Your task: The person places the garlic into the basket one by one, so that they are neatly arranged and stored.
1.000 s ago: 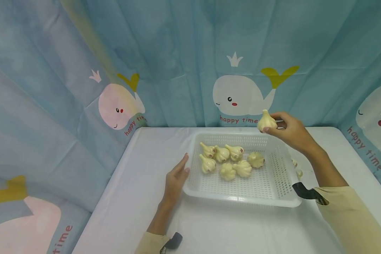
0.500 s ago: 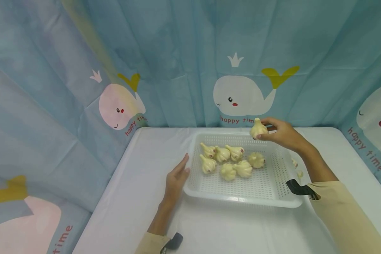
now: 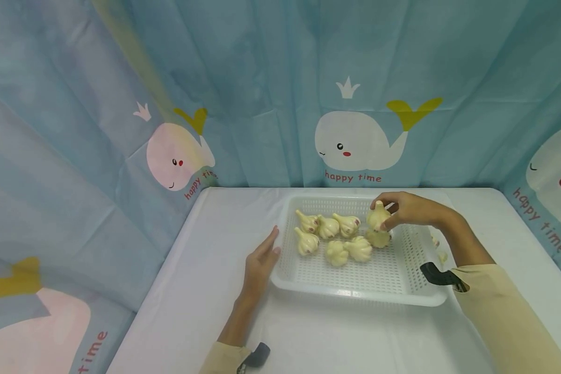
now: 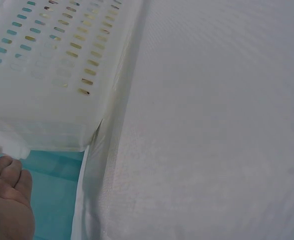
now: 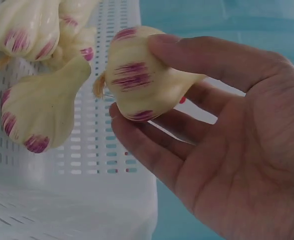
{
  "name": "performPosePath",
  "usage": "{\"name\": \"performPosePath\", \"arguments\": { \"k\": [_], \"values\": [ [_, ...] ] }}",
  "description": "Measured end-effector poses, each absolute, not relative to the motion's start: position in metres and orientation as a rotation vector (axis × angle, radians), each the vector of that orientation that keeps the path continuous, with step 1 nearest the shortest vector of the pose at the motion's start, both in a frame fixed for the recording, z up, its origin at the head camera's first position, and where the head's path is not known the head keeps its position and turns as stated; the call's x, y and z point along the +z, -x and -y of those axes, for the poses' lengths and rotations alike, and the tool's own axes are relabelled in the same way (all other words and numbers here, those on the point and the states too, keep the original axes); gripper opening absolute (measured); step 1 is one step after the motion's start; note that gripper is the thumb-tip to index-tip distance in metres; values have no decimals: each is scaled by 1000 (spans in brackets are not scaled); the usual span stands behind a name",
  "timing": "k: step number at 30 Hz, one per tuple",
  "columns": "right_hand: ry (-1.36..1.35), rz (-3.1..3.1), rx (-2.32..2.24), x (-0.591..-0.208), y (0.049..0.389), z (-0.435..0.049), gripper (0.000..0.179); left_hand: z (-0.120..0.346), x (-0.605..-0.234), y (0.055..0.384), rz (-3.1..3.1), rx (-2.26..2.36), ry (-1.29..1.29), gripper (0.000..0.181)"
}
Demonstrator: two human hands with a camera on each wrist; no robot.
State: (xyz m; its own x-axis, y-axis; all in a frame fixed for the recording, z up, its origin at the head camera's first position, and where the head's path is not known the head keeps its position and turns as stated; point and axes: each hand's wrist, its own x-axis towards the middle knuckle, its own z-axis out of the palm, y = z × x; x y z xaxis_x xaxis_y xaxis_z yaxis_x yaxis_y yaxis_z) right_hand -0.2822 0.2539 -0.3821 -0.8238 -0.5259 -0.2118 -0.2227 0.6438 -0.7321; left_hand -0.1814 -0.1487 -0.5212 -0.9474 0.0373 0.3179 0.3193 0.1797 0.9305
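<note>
My right hand (image 3: 413,210) pinches a garlic bulb (image 5: 139,75) between thumb and fingers, low over the back right part of a white perforated basket (image 3: 355,294). In the right wrist view the bulb shows purple streaks and a tuft of root. Another garlic bulb (image 5: 42,110) lies on the basket floor beside it, partly covered by the held one in the head view. Several more bulbs (image 3: 329,227) are grouped toward the basket's left and middle. My left hand (image 3: 258,264) rests with extended fingers against the basket's left side; in the left wrist view its fingertips (image 4: 9,167) are at the rim.
The basket stands on a table with a white cloth (image 3: 215,249). Just outside its right wall lie a few pale bulbs (image 3: 441,257), mostly hidden by the arm and basket. A blue curtain with whale prints (image 3: 262,145) hangs close behind the table.
My right hand has moved left and down with the garlic bulb, from above the basket's back right rim to just over the bulbs inside. The left hand stays at the basket's side.
</note>
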Motion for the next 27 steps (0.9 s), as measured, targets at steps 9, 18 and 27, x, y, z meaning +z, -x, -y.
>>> {"name": "performPosePath", "arguments": {
  "k": [9, 18, 27],
  "values": [
    [579, -2355, -924, -380, 278, -254, 58, 147, -518, 180, 2245, -1855, 313, 49],
    [591, -2273, -893, -379, 272, -256, 55, 147, -519, 180, 2244, -1861, 314, 49],
    [619, -2236, -835, -380, 267, -256, 56, 147, -517, 179, 2243, -1846, 314, 48]
  ]
}}
